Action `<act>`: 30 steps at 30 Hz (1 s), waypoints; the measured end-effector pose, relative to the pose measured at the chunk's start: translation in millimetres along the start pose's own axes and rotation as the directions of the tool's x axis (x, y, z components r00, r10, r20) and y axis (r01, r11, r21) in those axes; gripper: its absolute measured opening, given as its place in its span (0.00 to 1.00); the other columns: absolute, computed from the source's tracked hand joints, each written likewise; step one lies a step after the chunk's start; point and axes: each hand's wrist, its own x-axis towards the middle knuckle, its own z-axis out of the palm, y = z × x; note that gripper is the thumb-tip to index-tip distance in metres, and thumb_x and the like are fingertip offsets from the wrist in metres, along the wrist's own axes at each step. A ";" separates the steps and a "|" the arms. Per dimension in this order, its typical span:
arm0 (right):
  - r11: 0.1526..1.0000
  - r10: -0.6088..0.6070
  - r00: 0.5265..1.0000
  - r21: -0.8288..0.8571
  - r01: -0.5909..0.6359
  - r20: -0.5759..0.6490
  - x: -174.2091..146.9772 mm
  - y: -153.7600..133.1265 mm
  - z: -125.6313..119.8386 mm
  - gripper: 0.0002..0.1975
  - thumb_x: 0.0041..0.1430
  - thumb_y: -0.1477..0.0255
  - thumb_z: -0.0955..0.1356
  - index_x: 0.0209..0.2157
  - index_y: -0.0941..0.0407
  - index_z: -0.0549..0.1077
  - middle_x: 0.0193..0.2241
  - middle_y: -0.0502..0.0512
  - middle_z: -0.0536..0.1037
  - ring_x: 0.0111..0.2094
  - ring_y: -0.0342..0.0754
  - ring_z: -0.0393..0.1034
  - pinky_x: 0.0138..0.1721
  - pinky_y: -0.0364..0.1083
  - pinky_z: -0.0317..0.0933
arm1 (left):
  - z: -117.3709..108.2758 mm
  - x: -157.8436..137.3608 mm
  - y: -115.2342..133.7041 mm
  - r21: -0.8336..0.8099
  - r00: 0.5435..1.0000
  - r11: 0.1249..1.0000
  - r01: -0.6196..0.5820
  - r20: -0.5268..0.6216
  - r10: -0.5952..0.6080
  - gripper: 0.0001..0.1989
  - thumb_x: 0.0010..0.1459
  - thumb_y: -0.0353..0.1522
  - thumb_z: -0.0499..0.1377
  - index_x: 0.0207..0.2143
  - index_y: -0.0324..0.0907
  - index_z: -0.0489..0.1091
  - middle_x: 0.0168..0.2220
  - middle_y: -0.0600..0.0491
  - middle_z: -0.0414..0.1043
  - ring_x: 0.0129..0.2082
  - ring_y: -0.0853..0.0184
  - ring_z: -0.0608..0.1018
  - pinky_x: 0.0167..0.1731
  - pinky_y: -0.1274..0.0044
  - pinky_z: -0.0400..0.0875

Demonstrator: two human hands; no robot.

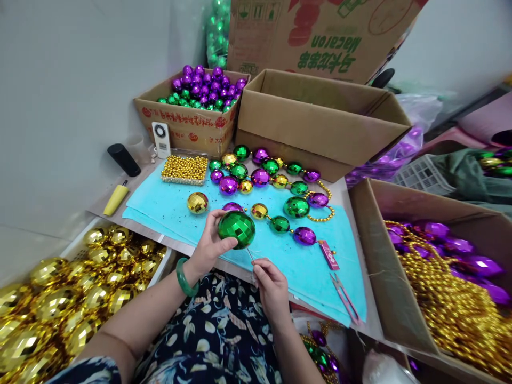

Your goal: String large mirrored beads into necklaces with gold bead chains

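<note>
1. The left hand (208, 245), a green bangle (187, 278) around its wrist, grips a large green faceted bead (237, 229) between thumb and fingers, above the near edge of the turquoise towel (156, 205).
2. The right hand (272, 285) is closed in a pinch on a thin needle-like rod (250, 255), which runs up to the underside of that bead; whether its tip is inside cannot be told.
3. Beyond the hands, a strand of green, purple and gold faceted beads (260, 177) lies in rows on the towel, with a loop of small gold beads (321, 219) at its right.
4. A single gold faceted bead (197, 203) rests apart from the strand, near a clear tray of small round gold beads (184, 169).
5. At the towel's right side lie a pink label (328, 255) and, nearer, pink-handled scissors (344, 298) with blades parted.
6. Behind stands a cardboard box of purple and green balls (186, 128), beside a larger open carton (320, 120).
7. A white crate (163, 261) of gold faceted beads sits at left; at right, a cardboard box (376, 213) holds gold bead chains and purple faceted beads.
</note>
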 end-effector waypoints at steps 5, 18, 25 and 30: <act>0.995 -0.055 0.998 -0.085 0.052 -0.036 -2.8 0.1 -5.0 0.10 0.52 0.64 0.71 0.32 0.57 0.75 0.24 0.49 0.70 0.21 0.39 0.57 0.21 0.39 0.52 | 1.2 2.5 -5.3 0.078 0.997 0.994 -0.076 0.010 0.076 0.28 0.46 0.37 0.67 0.48 0.47 0.59 0.47 0.50 0.62 0.46 0.63 0.69 0.45 0.72 0.67; 0.982 -0.139 0.990 -0.132 0.137 -0.005 0.1 -7.7 1.2 0.09 0.53 0.65 0.70 0.31 0.57 0.75 0.26 0.50 0.69 0.23 0.40 0.58 0.22 0.40 0.53 | 11.5 5.6 10.3 -0.198 0.991 0.973 0.122 -0.021 -0.129 0.25 0.50 0.35 0.64 0.50 0.49 0.60 0.47 0.51 0.66 0.45 0.62 0.72 0.44 0.71 0.68; 0.942 -0.255 0.966 -0.236 0.239 -0.041 -5.1 -21.3 10.3 0.07 0.55 0.67 0.69 0.29 0.56 0.75 0.25 0.50 0.70 0.26 0.42 0.62 0.26 0.42 0.56 | 9.5 8.5 8.9 -0.216 0.996 0.974 0.075 -0.023 -0.082 0.31 0.44 0.30 0.67 0.51 0.49 0.61 0.47 0.51 0.68 0.47 0.62 0.72 0.47 0.71 0.66; 0.935 -0.269 0.963 -0.249 0.254 -0.028 -5.0 -16.9 8.2 0.07 0.54 0.68 0.69 0.29 0.57 0.75 0.26 0.52 0.71 0.27 0.44 0.64 0.27 0.43 0.58 | 8.0 6.1 8.2 -0.285 0.988 0.946 0.152 0.025 -0.151 0.29 0.47 0.30 0.65 0.52 0.49 0.61 0.46 0.50 0.69 0.44 0.62 0.74 0.42 0.72 0.69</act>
